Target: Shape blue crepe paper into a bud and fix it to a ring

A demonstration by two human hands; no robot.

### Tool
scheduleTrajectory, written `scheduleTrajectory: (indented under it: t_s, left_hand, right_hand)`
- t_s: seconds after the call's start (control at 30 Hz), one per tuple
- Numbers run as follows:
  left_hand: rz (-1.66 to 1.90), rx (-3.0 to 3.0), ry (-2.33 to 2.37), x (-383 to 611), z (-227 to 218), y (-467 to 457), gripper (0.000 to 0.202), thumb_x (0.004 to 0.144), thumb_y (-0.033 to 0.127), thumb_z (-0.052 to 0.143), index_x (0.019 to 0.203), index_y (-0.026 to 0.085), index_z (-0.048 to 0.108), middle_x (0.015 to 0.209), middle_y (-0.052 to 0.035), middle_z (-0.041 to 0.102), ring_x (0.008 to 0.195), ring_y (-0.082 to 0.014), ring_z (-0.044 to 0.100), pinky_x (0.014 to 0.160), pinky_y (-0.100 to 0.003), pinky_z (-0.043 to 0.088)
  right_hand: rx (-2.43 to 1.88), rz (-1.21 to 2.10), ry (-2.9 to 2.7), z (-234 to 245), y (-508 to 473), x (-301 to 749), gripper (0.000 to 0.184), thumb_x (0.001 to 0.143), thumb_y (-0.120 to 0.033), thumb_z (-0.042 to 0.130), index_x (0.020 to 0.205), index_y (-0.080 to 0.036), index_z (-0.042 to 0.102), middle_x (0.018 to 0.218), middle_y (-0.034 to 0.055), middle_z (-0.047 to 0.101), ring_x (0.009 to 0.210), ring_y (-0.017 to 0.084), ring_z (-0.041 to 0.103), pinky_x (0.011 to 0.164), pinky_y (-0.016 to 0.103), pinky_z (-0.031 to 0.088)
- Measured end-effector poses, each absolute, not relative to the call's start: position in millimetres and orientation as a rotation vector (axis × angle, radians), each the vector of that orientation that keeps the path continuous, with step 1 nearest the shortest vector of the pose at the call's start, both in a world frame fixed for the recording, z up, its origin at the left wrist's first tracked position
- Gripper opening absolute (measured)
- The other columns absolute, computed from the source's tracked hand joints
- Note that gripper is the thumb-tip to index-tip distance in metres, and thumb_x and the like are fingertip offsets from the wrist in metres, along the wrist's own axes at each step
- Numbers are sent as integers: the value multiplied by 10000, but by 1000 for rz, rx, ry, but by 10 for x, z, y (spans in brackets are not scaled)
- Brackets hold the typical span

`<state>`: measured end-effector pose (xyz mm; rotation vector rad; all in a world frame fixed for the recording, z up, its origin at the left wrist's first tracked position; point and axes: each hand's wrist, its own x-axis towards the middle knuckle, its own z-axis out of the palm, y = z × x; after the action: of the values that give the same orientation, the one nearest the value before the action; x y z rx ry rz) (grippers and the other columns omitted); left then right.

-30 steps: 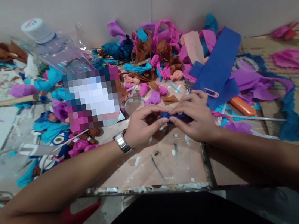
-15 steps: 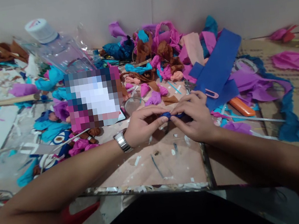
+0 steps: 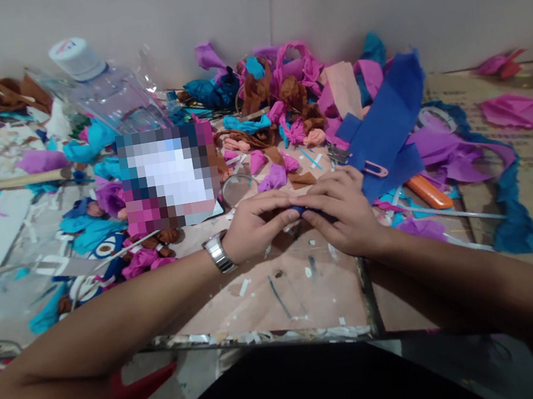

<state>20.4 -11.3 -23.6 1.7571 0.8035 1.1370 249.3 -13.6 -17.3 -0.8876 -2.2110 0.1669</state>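
My left hand (image 3: 256, 229), with a metal watch on the wrist, pinches a small piece of dark blue crepe paper (image 3: 300, 209) between thumb and fingers. My right hand (image 3: 344, 219) grips the other end of it, fingertips almost touching the left ones. Most of the paper is covered by the fingers, so its shape is unclear. Just beyond my right hand lie wide blue crepe paper strips (image 3: 387, 114) with a pink oval clip (image 3: 376, 169) on them. An orange-handled cutter (image 3: 428, 192) is to the right of that hand.
A clear bottle (image 3: 118, 95) with a white cap stands at back left, behind a blurred-out bright screen (image 3: 174, 173). Crumpled pink, purple, brown and teal paper is heaped along the wall. A hammer (image 3: 20, 180) lies at left. The table's front edge (image 3: 268, 337) runs close to me.
My right fingers have closed further over the blue crepe paper, so less of it shows. Both hands stay in nearly the same place.
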Motion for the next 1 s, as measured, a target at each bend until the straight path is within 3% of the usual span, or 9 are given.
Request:
scheduleTrajectory:
  t_s: [0.17, 0.33, 0.43, 0.7, 1.0]
  left_hand:
    - [1121, 1631, 821, 219, -262, -140, 320, 924, 390, 827, 1187, 211, 792, 1162, -101, 822, 1017, -194, 784, 922, -323, 632]
    - [1160, 1492, 750, 229, -292, -128, 345, 943, 398, 811, 1195, 187, 705, 904, -43, 773, 805, -135, 755, 767, -241, 603]
    - [1178, 1449, 735, 226, -300, -117, 353, 928, 395, 831, 1159, 182, 670, 892, -37, 753, 780, -123, 745, 742, -225, 597]
    - [1210, 1413, 751, 228, -316, -106, 309, 917, 356, 841, 1103, 183, 665, 930, -33, 746, 757, -113, 741, 709, -221, 603]
    - [1154, 1455, 855, 213, -302, -116, 299, 935, 430, 804, 1071, 184, 702, 896, -41, 725, 724, -134, 701, 663, -256, 583]
  right_hand:
    - [-862, 189, -2144, -171, -136, 2491, 202, 1026, -293, 647, 1206, -302, 738, 1094, 47, 755, 1076, 262, 672, 1038, 503, 413]
    - [-886, 216, -2107, -146, -148, 2504, 197, 1028, -284, 622, 1216, -279, 682, 1142, 60, 777, 1108, 278, 678, 1068, 512, 423]
    - [-903, 211, -2113, -150, -149, 2510, 209, 1017, -291, 652, 1222, -284, 686, 1132, 58, 787, 1106, 285, 676, 1068, 517, 429]
    - [-895, 201, -2119, -157, -147, 2506, 193, 1021, -285, 650, 1210, -282, 687, 1100, 53, 794, 1086, 286, 672, 1042, 521, 436]
    - [-938, 207, -2088, -143, -150, 2504, 171, 1026, -337, 620, 1168, -274, 691, 1086, 58, 805, 1070, 292, 688, 1060, 524, 418]
